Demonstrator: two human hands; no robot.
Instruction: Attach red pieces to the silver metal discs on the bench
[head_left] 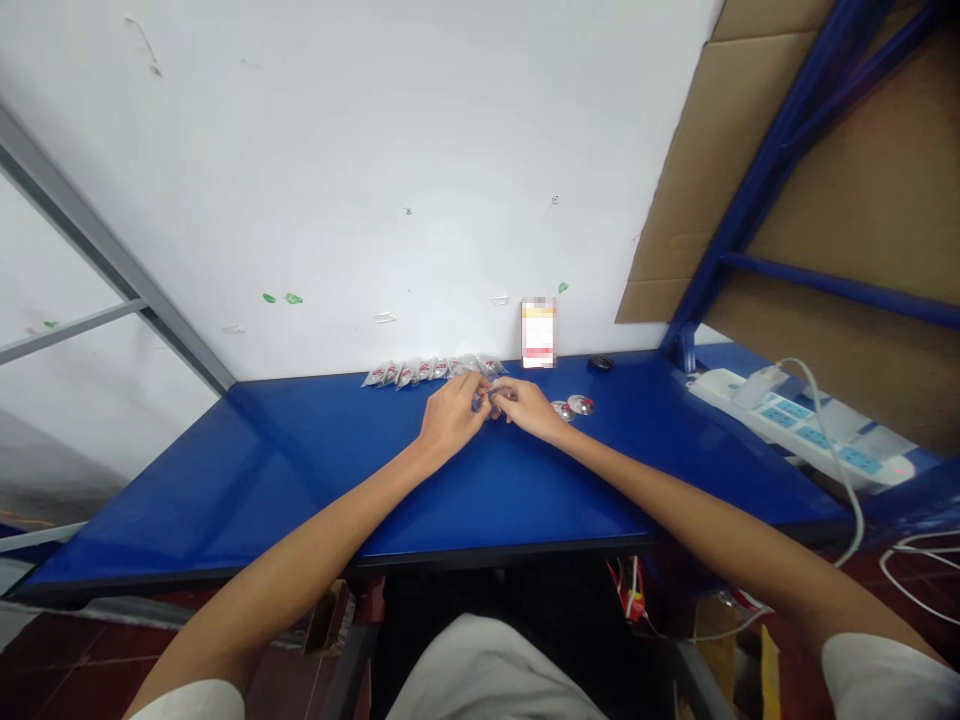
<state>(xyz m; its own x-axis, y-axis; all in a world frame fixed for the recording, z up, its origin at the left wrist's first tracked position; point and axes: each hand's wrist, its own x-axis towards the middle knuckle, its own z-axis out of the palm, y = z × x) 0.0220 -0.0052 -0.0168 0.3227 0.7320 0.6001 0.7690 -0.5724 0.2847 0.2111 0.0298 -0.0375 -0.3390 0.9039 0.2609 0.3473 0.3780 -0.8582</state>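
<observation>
My left hand [452, 412] and my right hand [526, 407] meet over the middle of the blue table. Their fingers are closed on a small clear plastic bag [491, 392]; what is inside it is mostly hidden by the fingers. Behind my hands, a row of several clear bags [424, 371], each with a round silvery piece and a red mark, lies along the wall side. Just right of my right wrist are two shiny round metal pieces with red marks, one partly covered [562, 410] and one in full view [581, 404].
A phone-like upright panel [538, 335] leans on the wall, with a small black round object [601, 362] beside it. At the right, a white power strip [802, 425] carries a plugged-in charger and cable. Blue metal framing [750, 190] and cardboard border the table [285, 480].
</observation>
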